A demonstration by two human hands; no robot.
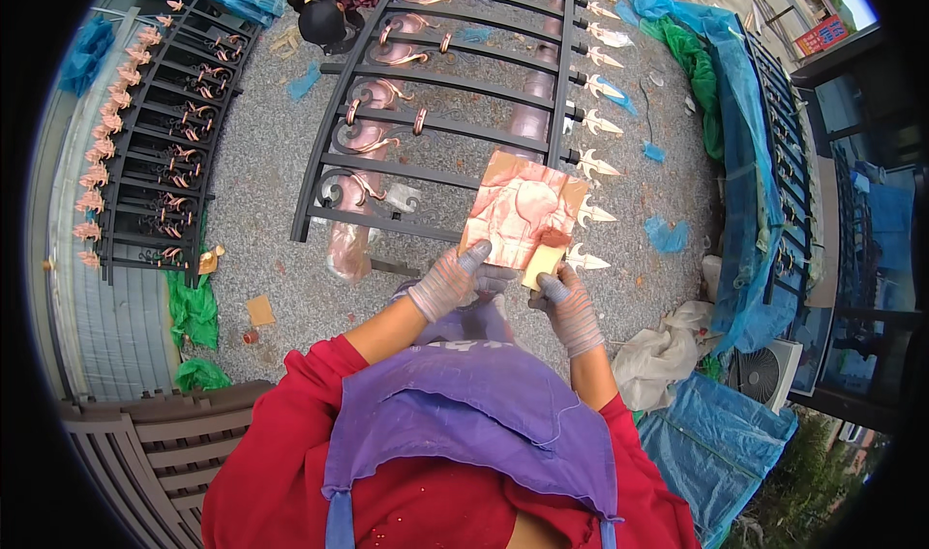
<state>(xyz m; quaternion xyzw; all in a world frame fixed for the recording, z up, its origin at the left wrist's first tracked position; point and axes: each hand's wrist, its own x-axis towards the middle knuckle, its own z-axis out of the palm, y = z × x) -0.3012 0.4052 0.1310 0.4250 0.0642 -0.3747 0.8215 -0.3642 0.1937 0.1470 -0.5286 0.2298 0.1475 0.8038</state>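
Note:
In gloved fingers, my left hand (459, 278) grips the lower left corner of a flat square board (513, 206) smeared with glossy pink-copper paint. A pale yellow block, like a sponge (545, 265), is pinched in my right hand (571, 307). Its far end, coated in darker copper, rests against or just over the board's right side. Just beyond both hands lies a black metal fence panel (445, 120) with scrolls and collars partly coloured copper. Pale copper spear points (597, 165) line its right edge.
Pink film-wrapped supports (350, 249) lie under the panel. Another fence panel (164, 152) leans at the left. A person in a dark cap (324, 22) crouches at the far left of the panel. Blue sheeting (740, 249), a cloth heap (663, 356) and an outdoor fan unit (764, 370) are right.

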